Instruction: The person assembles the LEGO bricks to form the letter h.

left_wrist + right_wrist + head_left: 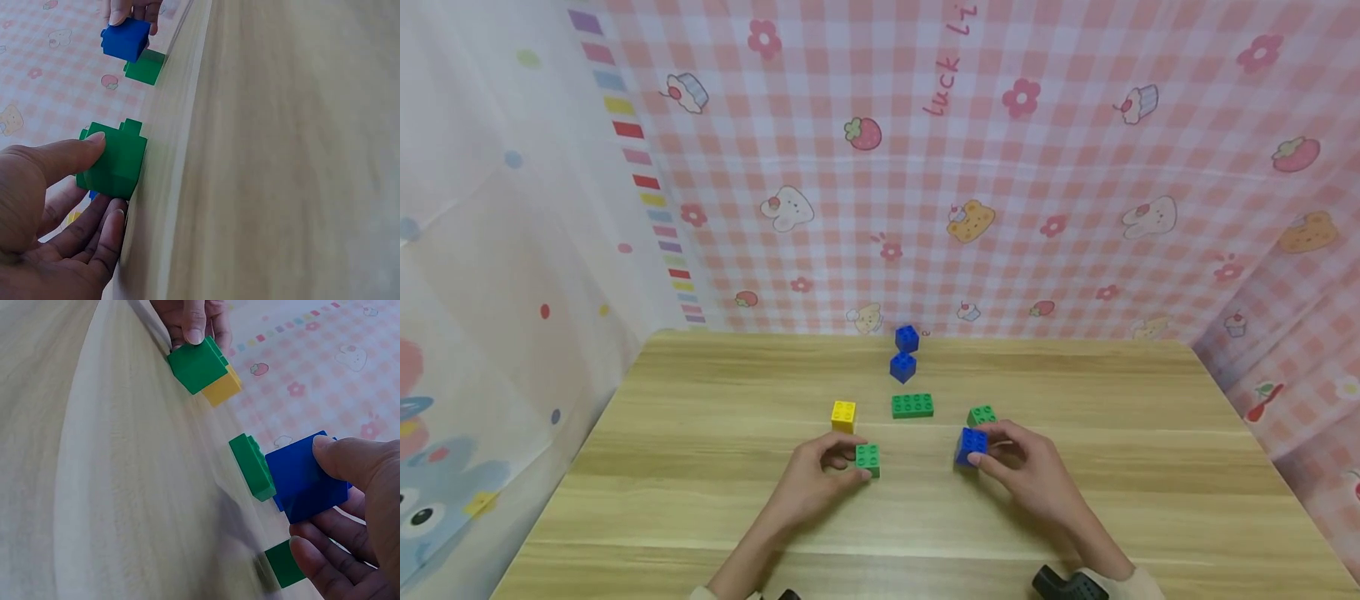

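My left hand [815,482] pinches a small green toy brick [867,460] between thumb and fingers, low over the table's front half. In the left wrist view the thumb lies on one side of that brick [115,159]. Across from it, my right hand [1032,468] grips a blue brick [972,447], its thumb pressed to the near face. The right wrist view shows this blue brick [306,478] large, with fingers underneath. Just behind it stands another small green brick [982,416], partly covered by the right hand. A yellow brick [843,415] stands beyond the left hand.
A longer green brick [912,406] lies mid-table between and beyond the hands. Farther back, two blue bricks stand close together, one nearer [903,367] and one by the back edge [907,338]. A checked cloth [925,167] hangs behind the wooden table [700,433].
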The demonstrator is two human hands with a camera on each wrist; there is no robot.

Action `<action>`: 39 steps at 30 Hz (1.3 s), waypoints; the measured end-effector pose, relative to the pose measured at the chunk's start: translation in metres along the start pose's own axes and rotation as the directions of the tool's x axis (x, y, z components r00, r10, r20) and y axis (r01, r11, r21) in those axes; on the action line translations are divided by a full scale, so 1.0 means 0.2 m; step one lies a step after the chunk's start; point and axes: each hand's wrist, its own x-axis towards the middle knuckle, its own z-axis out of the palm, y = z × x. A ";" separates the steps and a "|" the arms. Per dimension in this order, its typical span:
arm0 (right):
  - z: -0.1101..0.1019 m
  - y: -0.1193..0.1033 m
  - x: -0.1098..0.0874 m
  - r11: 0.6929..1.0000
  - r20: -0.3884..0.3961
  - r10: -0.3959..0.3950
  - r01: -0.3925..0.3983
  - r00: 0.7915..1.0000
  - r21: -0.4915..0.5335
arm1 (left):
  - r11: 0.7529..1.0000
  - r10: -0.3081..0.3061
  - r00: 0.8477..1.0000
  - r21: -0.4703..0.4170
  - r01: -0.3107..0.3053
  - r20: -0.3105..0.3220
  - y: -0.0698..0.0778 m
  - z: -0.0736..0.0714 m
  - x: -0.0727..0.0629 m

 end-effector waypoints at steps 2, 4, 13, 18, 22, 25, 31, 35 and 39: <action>0.00 -0.01 0.01 1.000 -0.001 -0.003 0.003 1.000 0.003 | 1.000 0.001 1.000 0.000 -0.001 0.000 0.01 0.01 0.01; 0.00 -0.01 0.01 1.000 -0.004 -0.007 0.007 1.000 0.009 | 1.000 0.004 1.000 0.006 -0.004 0.002 0.01 0.01 0.01; 0.00 -0.03 0.03 0.999 -0.020 -0.043 0.044 0.999 0.032 | 1.000 0.011 1.000 -0.002 -0.011 0.023 0.02 0.05 0.04; 0.01 -0.03 0.04 0.997 -0.012 -0.045 0.046 0.999 0.054 | 1.000 0.028 0.999 0.002 -0.028 0.043 0.02 0.06 0.05; 0.01 -0.05 0.05 0.997 -0.008 -0.056 0.056 0.998 0.059 | 0.999 0.044 0.998 0.003 -0.044 0.050 0.02 0.08 0.07; 0.01 -0.07 0.05 0.996 -0.010 -0.072 0.072 0.997 0.046 | 0.999 0.054 0.997 0.002 -0.054 0.054 0.03 0.09 0.07; 0.02 -0.09 0.06 0.994 -0.004 -0.088 0.088 0.996 0.062 | 0.998 0.058 0.997 -0.006 -0.058 0.058 0.03 0.11 0.08; 0.03 -0.09 0.06 0.996 0.003 -0.069 0.068 0.998 0.064 | 0.998 0.062 0.997 -0.007 -0.062 0.055 0.03 0.13 0.09; 0.03 -0.10 0.07 0.997 0.006 -0.050 0.049 0.999 0.061 | 0.998 0.065 0.996 -0.013 -0.064 0.054 0.03 0.14 0.10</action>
